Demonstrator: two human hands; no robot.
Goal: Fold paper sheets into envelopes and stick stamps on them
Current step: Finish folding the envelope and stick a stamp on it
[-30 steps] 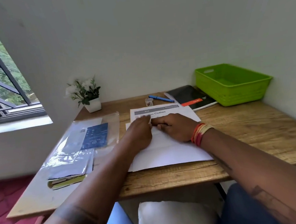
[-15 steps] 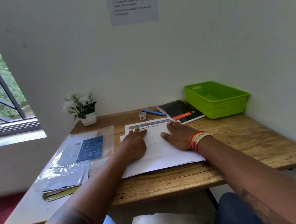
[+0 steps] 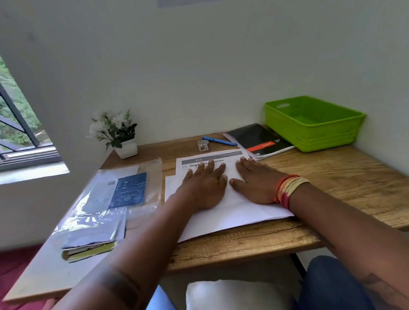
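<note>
Head view: left hand (image 3: 204, 187), right hand (image 3: 256, 184) flat, fingers spread, on paper sheet (image 3: 239, 215); heading partly reads "Orga…thes".

We are counting on the desk (image 3: 346, 183): one green basket (image 3: 312, 123), one black notebook (image 3: 258, 139), one blue pen (image 3: 218, 141), one stamp roll (image 3: 203, 145), one potted plant (image 3: 118, 134), two hands.
</note>
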